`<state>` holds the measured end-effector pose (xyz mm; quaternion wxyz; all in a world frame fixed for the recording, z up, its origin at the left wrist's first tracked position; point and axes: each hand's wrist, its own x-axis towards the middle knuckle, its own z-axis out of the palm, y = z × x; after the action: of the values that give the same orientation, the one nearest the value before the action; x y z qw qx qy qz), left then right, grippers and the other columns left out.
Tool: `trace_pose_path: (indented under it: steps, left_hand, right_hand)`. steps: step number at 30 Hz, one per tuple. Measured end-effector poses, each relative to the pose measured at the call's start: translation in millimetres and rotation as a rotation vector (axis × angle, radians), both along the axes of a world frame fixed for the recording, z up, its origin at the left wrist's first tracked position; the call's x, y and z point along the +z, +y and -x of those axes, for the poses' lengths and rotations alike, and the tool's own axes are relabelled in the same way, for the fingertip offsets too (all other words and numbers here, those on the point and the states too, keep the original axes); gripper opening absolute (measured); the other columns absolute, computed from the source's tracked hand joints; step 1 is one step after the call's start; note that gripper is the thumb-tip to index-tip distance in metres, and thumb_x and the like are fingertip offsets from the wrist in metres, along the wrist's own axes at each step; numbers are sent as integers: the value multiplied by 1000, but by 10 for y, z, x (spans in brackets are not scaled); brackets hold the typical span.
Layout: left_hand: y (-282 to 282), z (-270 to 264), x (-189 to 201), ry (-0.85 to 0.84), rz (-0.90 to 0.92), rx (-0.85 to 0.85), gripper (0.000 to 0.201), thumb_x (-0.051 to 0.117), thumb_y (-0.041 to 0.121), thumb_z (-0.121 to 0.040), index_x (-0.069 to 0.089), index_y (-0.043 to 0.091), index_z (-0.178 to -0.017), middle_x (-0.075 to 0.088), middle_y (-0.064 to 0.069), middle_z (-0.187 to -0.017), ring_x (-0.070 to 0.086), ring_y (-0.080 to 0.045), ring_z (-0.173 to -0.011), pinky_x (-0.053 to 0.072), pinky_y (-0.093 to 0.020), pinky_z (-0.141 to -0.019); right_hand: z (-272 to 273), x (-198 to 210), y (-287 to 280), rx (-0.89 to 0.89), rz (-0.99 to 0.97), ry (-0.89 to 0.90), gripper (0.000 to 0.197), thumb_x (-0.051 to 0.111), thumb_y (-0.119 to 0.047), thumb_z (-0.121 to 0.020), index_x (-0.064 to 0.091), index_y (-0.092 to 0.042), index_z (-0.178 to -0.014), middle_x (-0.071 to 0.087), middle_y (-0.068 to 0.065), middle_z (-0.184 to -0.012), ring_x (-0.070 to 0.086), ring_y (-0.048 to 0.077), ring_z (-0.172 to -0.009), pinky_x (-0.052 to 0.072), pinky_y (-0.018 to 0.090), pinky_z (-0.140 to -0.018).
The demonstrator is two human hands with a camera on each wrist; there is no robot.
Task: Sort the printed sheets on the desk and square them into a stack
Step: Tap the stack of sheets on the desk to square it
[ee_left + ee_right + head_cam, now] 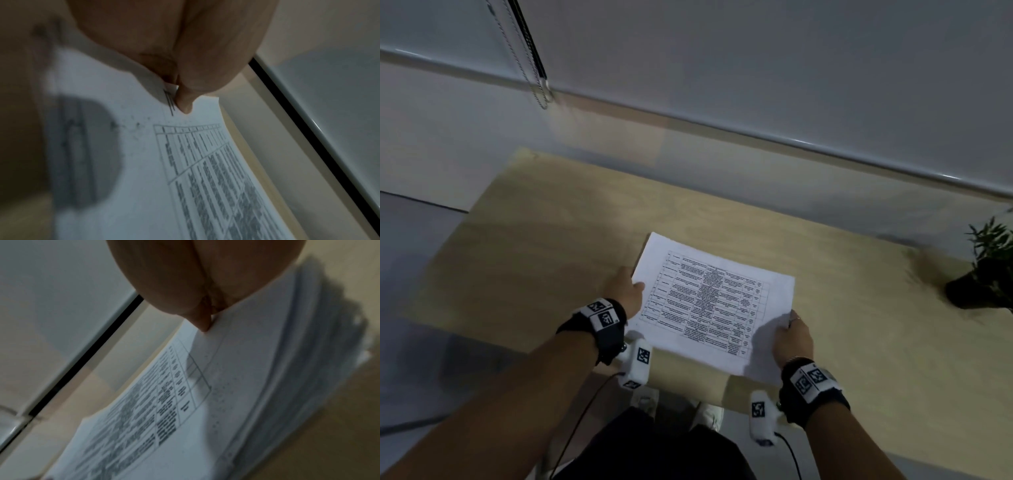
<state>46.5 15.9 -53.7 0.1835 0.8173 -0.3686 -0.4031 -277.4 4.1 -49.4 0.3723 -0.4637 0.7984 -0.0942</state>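
Note:
A stack of white printed sheets [709,305], its top page showing a table of text, is held over the near part of the wooden desk [551,246]. My left hand [628,289] grips its left edge with the thumb on top. My right hand [791,337] grips the near right corner, thumb on the page. In the left wrist view the thumb tip [185,104] presses on the printed sheets [144,162]. In the right wrist view the printed sheets [236,394] bend up toward the pinching fingers [203,321], and several page edges fan out at the right, not quite flush.
A small potted plant [986,270] in a dark pot stands at the desk's right end. A grey wall with a rail [756,137] runs behind the desk, and a blind cord [527,58] hangs at the upper left. The desk's near edge is just below my wrists.

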Motion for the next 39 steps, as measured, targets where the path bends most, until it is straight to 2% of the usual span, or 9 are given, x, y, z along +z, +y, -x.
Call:
trace_pose_path:
  steps: [5, 9, 13, 15, 19, 23, 30, 36, 39]
  left_hand:
    - [-194, -113, 261, -36, 200, -141, 24, 57, 9, -93, 58, 9, -117, 65, -8, -111, 60, -26, -94, 43, -33, -80]
    - [-509, -228, 659, 57, 328, -350, 17, 64, 10, -86, 63, 15, -102, 70, -8, -101, 65, -24, -89, 48, -36, -83]
    - [-771, -249, 934, 222, 352, -494, 24, 70, 1, -85, 61, 22, -93, 69, -12, -95, 63, -12, -82, 49, -18, -76]
    - [-812, -282, 990, 268, 358, -443, 25, 74, 4, -83, 64, 25, -93, 71, -6, -82, 64, -7, -72, 48, -15, -71]
    - [-596, -396, 889, 454, 397, -51, 49, 84, 19, -73, 62, 21, -117, 73, -7, -88, 68, -4, -71, 51, -29, -74]
    - [-274, 28, 762, 830, 386, 69, 59, 83, 36, -69, 61, 26, -122, 71, -3, -121, 71, -21, -103, 57, -41, -80]
    - [-319, 484, 1448, 258, 958, 80, 30, 66, 10, -91, 61, 8, -120, 70, 1, -109, 67, -1, -100, 53, -19, -82]
    - [-190, 481, 1111, 271, 767, 20, 54, 78, 40, -76, 60, 17, -122, 68, 7, -118, 63, -2, -110, 51, -30, -96]
    - [-198, 468, 1144, 306, 740, -63, 32, 83, 21, -74, 63, 34, -95, 69, 33, -88, 62, 17, -89, 46, -5, -80]
  right_hand:
    - [-143, 295, -106, 160, 205, 247, 83, 64, -31, -90, 16, -12, -154, 22, 10, -158, 23, 34, -143, 31, 51, -111]
    - [-304, 532, -488, 400, 261, 10, 100, 73, -49, -80, 15, -17, -155, 42, 2, -148, 44, 25, -132, 41, 43, -107]
    - [-429, 702, -549, 479, 57, -327, 38, 73, -27, -86, 55, -11, -115, 67, 7, -81, 61, 19, -58, 51, 27, -54]
    - [-406, 715, -495, 418, 66, -447, 15, 70, -19, -89, 59, -8, -89, 55, 12, -60, 48, 20, -45, 44, 30, -45]
    - [-340, 732, -402, 206, 120, -611, 6, 66, -8, -91, 61, -10, -89, 47, 6, -51, 39, 16, -39, 36, 23, -38]
    - [-340, 851, -423, 106, 255, -665, 9, 67, -5, -89, 62, -12, -85, 57, -1, -50, 48, 15, -39, 43, 22, -37]
    - [-425, 1201, -564, 68, 692, -748, 13, 65, 11, -85, 64, -1, -90, 70, -24, -66, 62, -13, -64, 48, 7, -60]
    - [-455, 996, -383, 152, 688, -596, 21, 75, -1, -81, 67, -12, -97, 70, -9, -93, 63, -15, -81, 55, 18, -70]
    - [-434, 1103, -458, 122, 767, -653, 25, 82, 1, -73, 68, 2, -94, 75, 4, -88, 68, -3, -80, 58, 23, -67]
